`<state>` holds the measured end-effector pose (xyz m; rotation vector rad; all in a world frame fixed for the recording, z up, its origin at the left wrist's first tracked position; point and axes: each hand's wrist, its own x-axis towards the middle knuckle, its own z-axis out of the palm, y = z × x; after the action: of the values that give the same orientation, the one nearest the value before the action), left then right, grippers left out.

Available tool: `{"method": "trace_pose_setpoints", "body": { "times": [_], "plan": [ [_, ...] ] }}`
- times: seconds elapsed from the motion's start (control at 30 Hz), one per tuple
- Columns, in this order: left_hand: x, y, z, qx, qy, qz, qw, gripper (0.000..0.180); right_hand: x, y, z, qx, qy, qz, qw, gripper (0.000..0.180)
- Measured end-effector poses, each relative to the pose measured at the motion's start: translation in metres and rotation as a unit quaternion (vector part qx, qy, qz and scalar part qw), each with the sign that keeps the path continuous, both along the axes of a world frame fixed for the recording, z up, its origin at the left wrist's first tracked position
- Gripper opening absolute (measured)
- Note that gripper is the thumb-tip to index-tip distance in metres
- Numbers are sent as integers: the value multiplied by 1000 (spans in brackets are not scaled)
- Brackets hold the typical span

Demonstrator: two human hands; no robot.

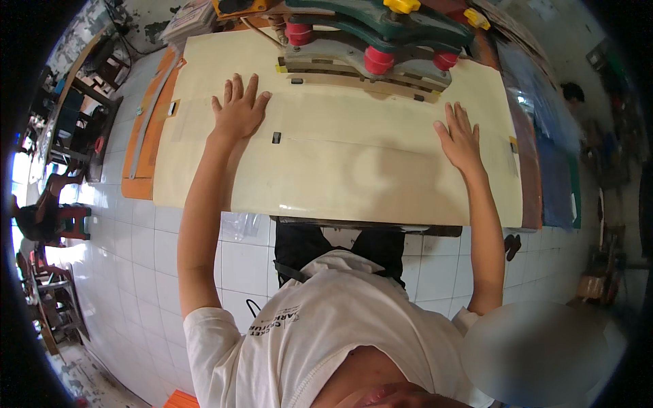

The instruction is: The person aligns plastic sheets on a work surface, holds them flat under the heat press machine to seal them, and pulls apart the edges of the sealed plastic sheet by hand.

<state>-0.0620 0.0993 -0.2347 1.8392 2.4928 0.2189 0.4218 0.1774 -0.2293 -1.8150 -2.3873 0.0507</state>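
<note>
A large cream-coloured sheet [326, 177] covers most of the table in front of me. My left hand [239, 109] rests on it toward the left, palm down with the fingers spread. On the right side my right hand [460, 138] lies on the same sheet, fingers stretched out and holding nothing. Beyond the hands, at the far middle, stands a green and grey machine [381, 34] with red round knobs [378, 60] and a long metal bar [360, 73] low over the sheet. A small dark block [276, 138] sits on the sheet near my left hand.
A metal ruler [151, 112] lies on an orange board [139, 183] at the left edge. Stacked papers [189, 24] are at the far left. Blue plastic sheeting [544, 122] borders the table's right. Sandals [512, 246] lie on the white tiled floor [245, 265]. A person sits far left.
</note>
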Motion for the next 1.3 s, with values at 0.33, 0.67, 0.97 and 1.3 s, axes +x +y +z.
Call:
{"method": "trace_pose_setpoints", "body": {
  "times": [0.33, 0.67, 0.97, 1.3],
  "plan": [
    [-10, 28, -2, -16, 6, 0, 1000, 69, 1, 19, -6, 13, -2, -4, 1000, 74],
    [-8, 26, -8, 37, 13, 6, 999, 68, -2, 18, -7, 25, 5, -1, 1000, 73],
    [-10, 30, -1, 34, -1, 11, 999, 75, -8, 21, -4, 38, -4, -3, 999, 73],
    [-5, 25, 2, 58, -20, 4, 998, 74, -6, 23, -5, 39, 18, 8, 999, 71]
  ]
}}
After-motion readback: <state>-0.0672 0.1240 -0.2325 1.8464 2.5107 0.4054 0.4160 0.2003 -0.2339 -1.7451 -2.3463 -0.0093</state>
